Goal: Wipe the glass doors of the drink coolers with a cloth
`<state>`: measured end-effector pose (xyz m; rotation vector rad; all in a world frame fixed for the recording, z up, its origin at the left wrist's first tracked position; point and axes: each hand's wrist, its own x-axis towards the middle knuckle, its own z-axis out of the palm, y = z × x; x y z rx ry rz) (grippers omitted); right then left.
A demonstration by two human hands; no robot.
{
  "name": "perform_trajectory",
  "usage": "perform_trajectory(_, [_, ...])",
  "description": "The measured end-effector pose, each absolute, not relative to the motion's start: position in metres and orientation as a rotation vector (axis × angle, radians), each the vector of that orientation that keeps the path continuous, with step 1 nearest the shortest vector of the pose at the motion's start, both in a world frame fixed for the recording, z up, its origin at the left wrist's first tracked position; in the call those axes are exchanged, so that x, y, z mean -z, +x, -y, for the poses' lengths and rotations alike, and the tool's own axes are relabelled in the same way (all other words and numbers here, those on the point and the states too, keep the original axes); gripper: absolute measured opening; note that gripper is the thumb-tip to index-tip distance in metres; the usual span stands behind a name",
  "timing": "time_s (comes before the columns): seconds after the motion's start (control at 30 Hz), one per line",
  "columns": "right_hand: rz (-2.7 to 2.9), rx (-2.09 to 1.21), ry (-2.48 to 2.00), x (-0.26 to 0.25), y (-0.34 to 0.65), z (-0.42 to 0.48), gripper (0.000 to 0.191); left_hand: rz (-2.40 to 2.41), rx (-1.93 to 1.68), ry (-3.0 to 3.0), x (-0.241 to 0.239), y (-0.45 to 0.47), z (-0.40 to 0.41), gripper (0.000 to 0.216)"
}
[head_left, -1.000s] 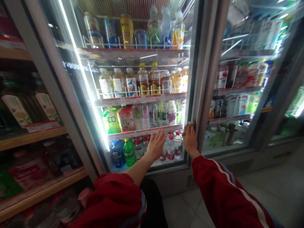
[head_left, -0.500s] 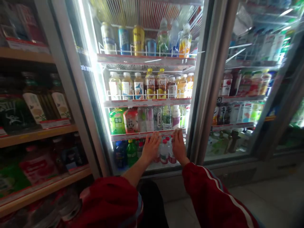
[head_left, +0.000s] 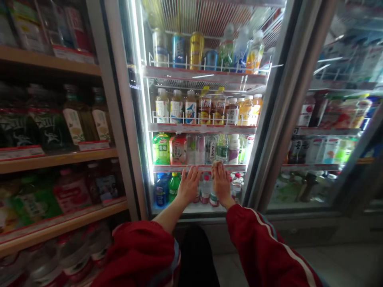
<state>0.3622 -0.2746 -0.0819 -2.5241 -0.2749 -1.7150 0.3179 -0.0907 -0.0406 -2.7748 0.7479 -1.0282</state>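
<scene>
While my left hand (head_left: 189, 185) spreads its fingers, my right hand (head_left: 221, 182), fingers together, holds cloth (head_left: 217, 164) under its tips: likely light, floppy, best gripped centrally.

The cloth (head_left: 218, 163) is of a light brown colour and looks crumpled; only a small part of it can be seen, so its full shape I cannot tell. It appears to be against the near side of the glass door (head_left: 202, 129), in the lower part and a little to the right of the middle. This door is transparent, stands upright and looks closed. It has a grey metal frame, and some white streaks of light reflect in the glass.
</scene>
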Motion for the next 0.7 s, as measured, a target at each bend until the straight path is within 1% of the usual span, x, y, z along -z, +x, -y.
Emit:
perform_trajectory(0.1, [0.461, 1.670, -2.600, 0.088, 0.358, 0.259, 0.054, -0.701, 1.014, -2.800, 0.043, 0.318, 0.082, 0.056])
perform_trajectory(0.17, [0.507, 1.649, -2.608, 0.082, 0.359, 0.256, 0.055, -0.668, 1.015, -2.813, 0.044, 0.318, 0.075, 0.056])
perform_trajectory(0.33, [0.347, 1.700, -2.545, 0.058, 0.365, 0.248, 0.052, -0.622, 1.031, -2.817, 0.049, 0.319, 0.056, 0.059])
perform_trajectory(0.57, [0.665, 1.635, -2.648, 0.083, 0.352, 0.215, 0.055, -0.600, 1.009, -2.843, 0.054, 0.312, 0.039, 0.059])
perform_trajectory(0.7, [0.693, 1.594, -2.626, 0.073, 0.353, 0.201, 0.056, -0.529, 1.030, -2.852, 0.053, 0.310, 0.022, 0.062])
